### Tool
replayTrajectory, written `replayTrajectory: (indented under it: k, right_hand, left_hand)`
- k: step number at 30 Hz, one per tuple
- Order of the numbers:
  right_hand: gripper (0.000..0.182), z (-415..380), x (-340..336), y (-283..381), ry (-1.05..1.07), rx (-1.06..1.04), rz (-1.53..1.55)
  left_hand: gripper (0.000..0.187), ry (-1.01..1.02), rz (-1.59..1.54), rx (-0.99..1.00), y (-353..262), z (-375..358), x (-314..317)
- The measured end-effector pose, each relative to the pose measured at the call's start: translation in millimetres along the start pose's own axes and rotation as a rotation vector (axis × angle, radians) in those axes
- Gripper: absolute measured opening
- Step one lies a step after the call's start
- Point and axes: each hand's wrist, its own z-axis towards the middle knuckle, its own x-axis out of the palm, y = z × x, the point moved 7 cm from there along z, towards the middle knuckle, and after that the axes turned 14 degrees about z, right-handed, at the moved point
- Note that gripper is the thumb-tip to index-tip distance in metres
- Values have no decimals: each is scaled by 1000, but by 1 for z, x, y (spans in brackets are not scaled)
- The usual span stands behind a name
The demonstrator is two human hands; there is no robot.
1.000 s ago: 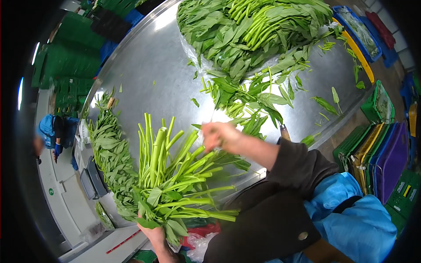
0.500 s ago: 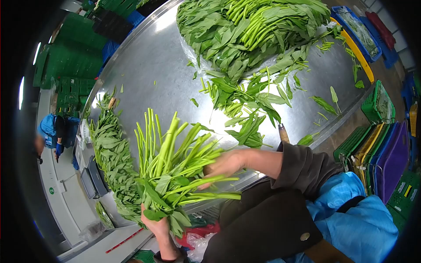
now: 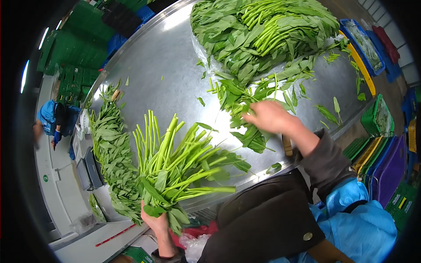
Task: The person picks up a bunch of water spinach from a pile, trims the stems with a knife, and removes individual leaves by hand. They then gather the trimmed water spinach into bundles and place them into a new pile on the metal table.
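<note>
My left hand [image 3: 154, 221] is wrapped round the leafy lower end of a bunch of water spinach [image 3: 169, 164]; its cut stems fan up and to the right over the metal table's edge. Over the loose water spinach pieces [image 3: 232, 98] in the middle of the table is my right hand [image 3: 274, 117]. Its fingers are curled down among the greens, and what they pinch is hidden. A blurred leafy sprig [image 3: 234, 161] shows at the bunch's right side. Just below my right wrist, a wooden handle [image 3: 287, 144] stands at the near table edge.
A big heap of water spinach [image 3: 263, 39] on plastic covers the far side of the metal table [image 3: 149, 65]. A long row of greens [image 3: 112, 153] lines the left edge. Stacked crates [image 3: 386, 162] stand at right. Another person [image 3: 52, 120] bends at far left.
My right hand has moved from the bunch up and right to the loose pieces. A blurred sprig now shows beside the bunch. My left hand keeps its hold.
</note>
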Motion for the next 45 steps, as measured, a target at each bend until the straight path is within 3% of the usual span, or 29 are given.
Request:
replayTrajectory:
  k: [1,3,4,6,7,9,10,13,15,20,22,23,25,26,27,28,29,33,34,36,37,39,42,43,44,45]
  right_hand:
    - [28,-9,7,25,-11,-365,-301]
    - [39,-54,41,53,-40,-1087,-893]
    - [39,-62,50,61,-39,-1088,-892]
    - [37,-52,71,35,283,-320,-575]
    - [37,-52,81,38,280,-323,-575]
    - [37,-57,111,22,481,-218,-787]
    - [40,-52,121,12,460,-320,-667]
    - [42,-49,128,-9,409,-245,-460]
    - [37,-38,130,-24,474,-196,-73]
    - [28,-42,122,-27,426,-360,-140]
    - [27,-28,108,-30,339,-358,63]
    - [23,-21,95,-49,193,-46,702]
    - [22,-11,60,-26,279,5,932]
    - [27,-13,57,-3,695,96,1187]
    - [26,-4,36,-2,498,68,864]
    - [26,19,5,-16,115,77,-38]
    - [26,19,-2,-20,114,74,-41]
    - [31,-58,59,44,223,-353,-478]
    - [31,-64,72,40,284,-414,-447]
    - [34,-70,89,44,173,-681,-624]
    - [34,-63,93,38,169,-682,-626]
    - [39,-34,96,5,203,-421,-633]
    - [40,-32,109,-10,250,-553,-523]
    - [37,-32,108,-20,248,-340,-519]
    - [37,-39,113,-15,250,-337,-518]
    - [35,-44,120,-20,318,-206,-466]
  left_hand:
    - [39,0,-3,-3,-2,0,1]
    - [39,25,23,16,-9,1,1]
    - [39,24,24,16,-9,1,3]
    - [40,-5,40,57,-12,0,4]
    - [41,-3,81,60,-16,1,4]
    - [42,-3,93,82,-23,2,7]
    - [43,-11,106,95,-27,2,9]
    - [47,-19,122,107,-35,2,10]
    - [48,-38,138,125,-37,2,9]
    - [47,-3,144,75,-29,4,7]
    - [45,8,134,80,-25,6,8]
    - [44,19,124,85,-23,6,10]
    - [42,10,106,71,-18,4,10]
    - [40,1,88,56,-16,3,9]
    - [40,0,88,52,-17,2,8]
    - [40,6,105,51,-19,3,8]
    - [41,12,119,51,-20,4,9]
    - [42,21,84,35,-20,5,15]
    - [44,20,110,44,-23,5,16]
    - [46,17,128,61,-26,6,20]
    - [49,1,124,65,-26,6,21]
    - [55,-12,183,106,-29,5,20]
    - [56,-39,176,108,-32,5,18]
    - [56,-42,177,105,-33,5,17]
    - [56,-29,174,95,-34,4,17]
    - [56,-15,170,85,-34,4,17]
